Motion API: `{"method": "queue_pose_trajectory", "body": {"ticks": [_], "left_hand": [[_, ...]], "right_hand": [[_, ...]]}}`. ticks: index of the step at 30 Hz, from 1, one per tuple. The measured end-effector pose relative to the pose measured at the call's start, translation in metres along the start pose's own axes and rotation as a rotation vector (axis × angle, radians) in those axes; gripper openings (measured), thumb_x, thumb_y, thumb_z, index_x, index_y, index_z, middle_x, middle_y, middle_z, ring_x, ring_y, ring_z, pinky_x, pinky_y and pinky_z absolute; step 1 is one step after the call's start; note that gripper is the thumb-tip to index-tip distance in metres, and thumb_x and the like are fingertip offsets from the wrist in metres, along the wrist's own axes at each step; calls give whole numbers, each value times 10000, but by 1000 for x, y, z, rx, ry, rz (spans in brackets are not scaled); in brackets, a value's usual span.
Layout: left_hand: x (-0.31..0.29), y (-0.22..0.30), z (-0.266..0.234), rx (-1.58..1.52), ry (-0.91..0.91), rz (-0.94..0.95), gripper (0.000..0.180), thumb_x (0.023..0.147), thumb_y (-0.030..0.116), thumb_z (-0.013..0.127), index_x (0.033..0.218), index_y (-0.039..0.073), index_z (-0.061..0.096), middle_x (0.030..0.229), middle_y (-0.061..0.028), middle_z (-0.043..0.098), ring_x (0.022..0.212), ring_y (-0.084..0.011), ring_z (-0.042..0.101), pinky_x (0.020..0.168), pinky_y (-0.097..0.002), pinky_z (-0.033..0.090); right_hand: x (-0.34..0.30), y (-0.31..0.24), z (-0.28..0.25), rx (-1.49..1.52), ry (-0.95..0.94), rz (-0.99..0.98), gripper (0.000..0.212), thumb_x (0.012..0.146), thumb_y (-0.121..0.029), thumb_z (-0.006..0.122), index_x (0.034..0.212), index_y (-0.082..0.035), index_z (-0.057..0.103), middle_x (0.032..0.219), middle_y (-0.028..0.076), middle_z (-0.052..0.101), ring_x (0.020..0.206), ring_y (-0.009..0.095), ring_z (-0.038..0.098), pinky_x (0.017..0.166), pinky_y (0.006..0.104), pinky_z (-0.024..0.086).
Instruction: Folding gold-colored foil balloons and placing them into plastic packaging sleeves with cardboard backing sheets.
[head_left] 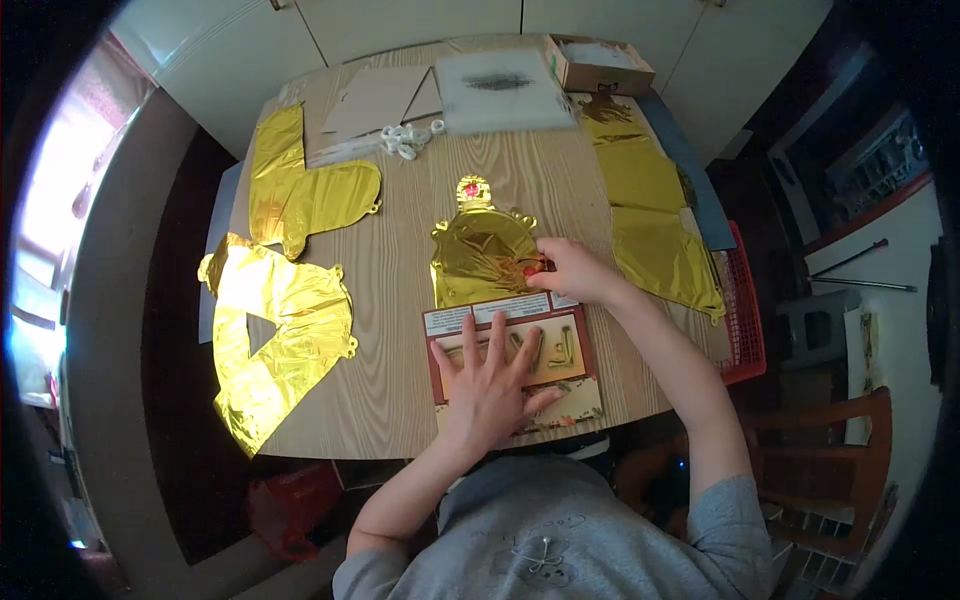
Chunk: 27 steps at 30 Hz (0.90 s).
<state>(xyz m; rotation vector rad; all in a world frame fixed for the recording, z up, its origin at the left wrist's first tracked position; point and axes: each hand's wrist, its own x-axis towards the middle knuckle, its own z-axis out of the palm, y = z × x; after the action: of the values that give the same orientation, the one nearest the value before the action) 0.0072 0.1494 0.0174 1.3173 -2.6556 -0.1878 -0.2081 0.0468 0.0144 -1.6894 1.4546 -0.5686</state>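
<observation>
Gold foil piece point(480, 262) lies flat on the table just beyond the left hand point(487, 385), with the right hand point(570, 270) at its right edge. Nearest me, both bare forearms come up from grey short sleeves. The left hand rests palm down, fingers spread and grasping nothing, over a printed card point(577, 386) with a dark red border, a pale panel and a patterned lower strip. The right forearm slants inward, its hand curled, thumb and fingers meeting the foil beside a small red spot; whether they pinch it or only press, I can't tell. The foil is shiny, wrinkled and rounded, with little looped tabs; its near edge meets the card, and a narrow top neck carries another red mark.

Left of the left hand sits a bright, crinkled curved foil point(300, 310) with a triangular opening; farther off, a bent foil point(285, 190) looks smoother. Right of the right hand stretches a long creased foil point(650, 190), with a red plastic basket point(742, 310) outside it. Wood grain runs along the table point(400, 225) beyond the hands. At the far side are white ribbon coils point(403, 143), flat beige board point(370, 100), a cloudy translucent sheet point(500, 115) and an open cardboard box point(607, 78).
</observation>
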Motion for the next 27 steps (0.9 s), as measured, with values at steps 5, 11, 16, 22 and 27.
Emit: {"method": "queue_pose_trajectory", "body": {"ticks": [5, 11, 16, 22, 27], "left_hand": [[1, -1, 1, -16, 10, 7, 783, 785, 729, 530, 1418, 271, 477, 1511, -168, 337, 1385, -494, 245, 963, -811, 160], [2, -2, -4, -53, -18, -1, 794, 756, 712, 585, 1410, 272, 485, 1508, -166, 339, 1393, -494, 229, 966, -815, 142], [1, -2, -1, -58, -15, -5, 801, 746, 713, 596, 1408, 275, 486, 1510, -167, 336, 1395, -494, 225, 966, -820, 120], [1, -1, -2, -54, -25, -10, 808, 745, 712, 598, 1414, 276, 477, 1513, -170, 332, 1395, -496, 223, 962, -825, 114], [1, -1, -1, -42, -34, -12, 809, 747, 715, 594, 1416, 275, 474, 1516, -173, 322, 1390, -500, 226, 958, -826, 125]], "right_hand": [[-2, 1, -1, 61, 1, -14, 336, 777, -76, 701, 1078, 47, 619, 952, 136, 705, 849, 166, 645, 779, 321, 513], [-1, 4, 1, 80, 17, -52, 327, 776, -64, 701, 1071, 53, 623, 956, 140, 708, 863, 167, 648, 791, 323, 513], [-1, 3, 2, 63, 19, -32, 326, 772, -71, 707, 1063, 49, 626, 959, 144, 708, 863, 180, 654, 796, 329, 512], [0, 4, 1, 17, 26, -27, 306, 774, -68, 706, 1049, 43, 628, 951, 143, 707, 861, 192, 658, 796, 334, 511], [-1, 2, 3, 70, 42, -28, 308, 775, -82, 710, 1047, 38, 628, 954, 137, 706, 863, 187, 654, 794, 335, 510]]}}
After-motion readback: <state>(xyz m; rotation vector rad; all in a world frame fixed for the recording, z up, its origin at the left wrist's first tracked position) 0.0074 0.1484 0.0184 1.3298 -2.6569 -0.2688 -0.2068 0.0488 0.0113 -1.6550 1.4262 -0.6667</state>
